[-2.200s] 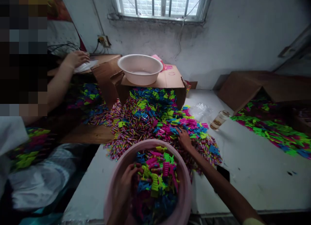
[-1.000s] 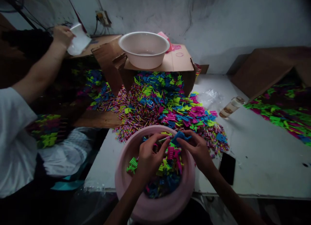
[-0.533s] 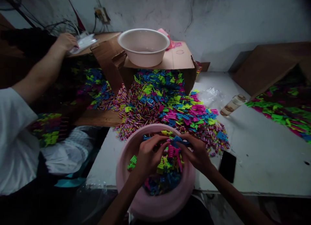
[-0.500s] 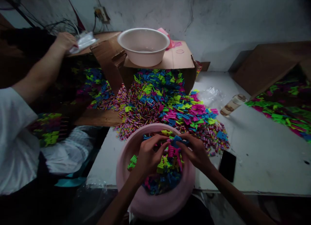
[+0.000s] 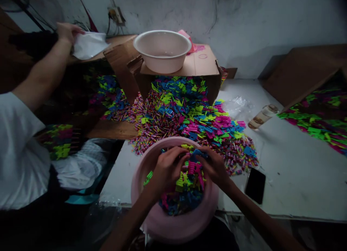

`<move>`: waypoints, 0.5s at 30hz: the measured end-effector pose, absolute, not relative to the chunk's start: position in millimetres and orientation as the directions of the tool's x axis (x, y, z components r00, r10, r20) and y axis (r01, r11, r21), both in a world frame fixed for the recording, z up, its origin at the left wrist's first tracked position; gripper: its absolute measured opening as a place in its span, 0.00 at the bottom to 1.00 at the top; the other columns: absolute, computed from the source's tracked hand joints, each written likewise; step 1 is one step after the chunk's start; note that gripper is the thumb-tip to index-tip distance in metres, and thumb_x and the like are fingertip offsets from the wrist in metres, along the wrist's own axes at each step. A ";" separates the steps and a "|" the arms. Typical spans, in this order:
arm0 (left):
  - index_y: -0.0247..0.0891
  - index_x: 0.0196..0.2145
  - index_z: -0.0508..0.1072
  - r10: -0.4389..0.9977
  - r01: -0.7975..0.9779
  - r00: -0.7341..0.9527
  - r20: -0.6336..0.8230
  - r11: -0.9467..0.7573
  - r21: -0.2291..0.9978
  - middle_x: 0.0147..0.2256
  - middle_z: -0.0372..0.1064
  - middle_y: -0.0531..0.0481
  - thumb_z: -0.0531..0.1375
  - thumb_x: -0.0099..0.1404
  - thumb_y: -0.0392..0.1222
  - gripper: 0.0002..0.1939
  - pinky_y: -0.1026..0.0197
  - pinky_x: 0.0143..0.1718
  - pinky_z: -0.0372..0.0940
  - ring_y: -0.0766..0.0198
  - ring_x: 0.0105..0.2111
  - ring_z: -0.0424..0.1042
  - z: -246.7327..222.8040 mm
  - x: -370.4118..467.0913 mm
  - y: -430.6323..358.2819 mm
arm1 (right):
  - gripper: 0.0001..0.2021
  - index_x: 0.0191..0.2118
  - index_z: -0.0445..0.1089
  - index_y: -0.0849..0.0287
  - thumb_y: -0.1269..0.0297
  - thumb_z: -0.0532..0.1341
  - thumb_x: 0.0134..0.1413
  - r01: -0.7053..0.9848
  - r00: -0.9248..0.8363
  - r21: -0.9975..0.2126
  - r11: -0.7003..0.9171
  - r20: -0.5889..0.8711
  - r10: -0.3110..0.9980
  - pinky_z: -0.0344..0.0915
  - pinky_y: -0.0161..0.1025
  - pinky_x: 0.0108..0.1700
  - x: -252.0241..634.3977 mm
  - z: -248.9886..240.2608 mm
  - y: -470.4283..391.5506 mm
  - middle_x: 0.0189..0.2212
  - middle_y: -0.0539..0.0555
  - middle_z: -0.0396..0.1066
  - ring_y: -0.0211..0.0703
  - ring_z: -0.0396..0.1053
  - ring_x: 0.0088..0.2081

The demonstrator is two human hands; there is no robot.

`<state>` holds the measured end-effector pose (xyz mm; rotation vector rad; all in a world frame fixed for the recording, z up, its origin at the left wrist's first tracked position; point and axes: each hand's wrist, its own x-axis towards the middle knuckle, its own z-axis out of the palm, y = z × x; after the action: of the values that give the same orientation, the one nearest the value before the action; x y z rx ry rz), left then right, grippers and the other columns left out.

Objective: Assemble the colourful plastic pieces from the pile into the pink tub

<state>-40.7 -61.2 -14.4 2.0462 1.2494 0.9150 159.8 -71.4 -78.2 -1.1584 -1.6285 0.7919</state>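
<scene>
A pink basin (image 5: 139, 193) in front of me holds a heap of small plastic pieces (image 5: 183, 182) in blue, pink, yellow and green, some with comb-like teeth. Over its far side, my right hand (image 5: 215, 167) pinches a blue plastic piece (image 5: 194, 155) between thumb and fingers. Close to that piece, my left hand (image 5: 168, 168) has its thumb and fingertips drawn together; what they hold is too small or hidden to tell. Just beyond the rim lies a pile of small striped, multicoloured tubes (image 5: 154, 126), mixed with more plastic pieces (image 5: 200, 117).
A pale basin (image 5: 162, 57) stands on a cardboard box (image 5: 202, 63) spilling pieces. To the right are a clear bottle (image 5: 262, 116), a phone (image 5: 255, 185) and another box (image 5: 300, 72). At left, a co-worker's hand (image 5: 67, 32) holds a white plastic bag (image 5: 90, 45).
My fingers have closed in slightly around the blue piece, my hands staying over the basin. At left, the co-worker's hand has lifted the white bag, which now hangs more spread out.
</scene>
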 end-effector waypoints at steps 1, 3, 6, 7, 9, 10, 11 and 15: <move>0.41 0.43 0.79 0.913 0.506 0.323 0.250 -0.389 0.770 0.41 0.80 0.46 0.60 0.69 0.40 0.08 0.57 0.48 0.69 0.54 0.43 0.78 -14.3 -42.0 -59.8 | 0.07 0.44 0.72 0.52 0.61 0.61 0.63 0.317 -0.091 -0.890 0.328 0.315 0.945 0.70 0.41 0.47 158.6 -79.4 -71.3 0.41 0.53 0.78 0.48 0.76 0.42; 0.42 0.41 0.79 0.915 0.472 0.359 0.184 -0.348 0.810 0.39 0.80 0.46 0.60 0.69 0.41 0.08 0.57 0.46 0.70 0.55 0.40 0.78 -16.2 -43.3 -57.4 | 0.08 0.45 0.73 0.51 0.59 0.62 0.62 0.301 -0.098 -0.905 0.302 0.285 0.953 0.70 0.42 0.49 156.1 -81.7 -71.0 0.42 0.54 0.78 0.49 0.75 0.43; 0.42 0.40 0.79 0.923 0.472 0.370 0.104 -0.283 0.835 0.38 0.80 0.47 0.61 0.68 0.43 0.08 0.58 0.43 0.71 0.55 0.38 0.78 -23.1 -42.1 -56.5 | 0.08 0.44 0.74 0.52 0.58 0.62 0.62 0.276 -0.111 -0.933 0.233 0.210 0.971 0.69 0.42 0.50 154.6 -85.4 -68.3 0.41 0.53 0.78 0.49 0.75 0.43; 0.41 0.39 0.79 0.934 0.474 0.345 0.097 -0.262 0.841 0.38 0.80 0.47 0.61 0.68 0.43 0.08 0.57 0.43 0.71 0.55 0.38 0.77 -25.9 -40.9 -57.4 | 0.07 0.43 0.74 0.52 0.58 0.62 0.62 0.273 -0.111 -0.939 0.209 0.185 0.977 0.69 0.42 0.49 155.0 -86.4 -66.9 0.41 0.52 0.78 0.49 0.75 0.43; 0.41 0.39 0.78 0.954 0.434 0.296 0.048 -0.179 0.883 0.37 0.79 0.47 0.61 0.68 0.45 0.08 0.58 0.39 0.72 0.56 0.36 0.77 -30.9 -38.1 -60.5 | 0.07 0.42 0.73 0.53 0.58 0.62 0.62 0.274 -0.129 -0.945 0.180 0.150 0.980 0.68 0.41 0.48 156.0 -87.7 -64.0 0.39 0.51 0.78 0.48 0.75 0.42; 0.41 0.39 0.78 0.958 0.391 0.285 0.005 -0.121 0.912 0.37 0.79 0.47 0.60 0.68 0.46 0.09 0.58 0.37 0.73 0.56 0.35 0.77 -33.0 -36.9 -62.1 | 0.08 0.42 0.74 0.53 0.57 0.63 0.61 0.273 -0.145 -0.946 0.175 0.140 0.980 0.68 0.41 0.48 156.2 -88.0 -62.8 0.39 0.51 0.78 0.48 0.75 0.41; 0.41 0.39 0.77 0.958 0.346 0.283 -0.042 -0.061 0.936 0.36 0.79 0.48 0.60 0.68 0.47 0.09 0.58 0.35 0.73 0.56 0.34 0.77 -34.6 -36.1 -63.3 | 0.08 0.43 0.74 0.53 0.57 0.63 0.61 0.267 -0.167 -0.948 0.173 0.132 0.977 0.68 0.41 0.48 156.0 -88.0 -61.8 0.40 0.52 0.78 0.48 0.75 0.42; 0.42 0.44 0.77 0.963 0.289 0.264 -0.056 -0.024 0.957 0.43 0.77 0.47 0.61 0.67 0.45 0.10 0.55 0.43 0.74 0.54 0.42 0.78 -40.9 -43.0 -61.8 | 0.11 0.47 0.75 0.52 0.56 0.64 0.61 0.219 -0.216 -0.962 0.163 0.115 0.970 0.67 0.43 0.53 151.9 -88.1 -56.2 0.45 0.52 0.78 0.49 0.75 0.48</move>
<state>-43.0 -61.8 -40.9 1.5244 1.2131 0.8374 151.9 -56.2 -88.1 -1.1689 -1.5998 1.1265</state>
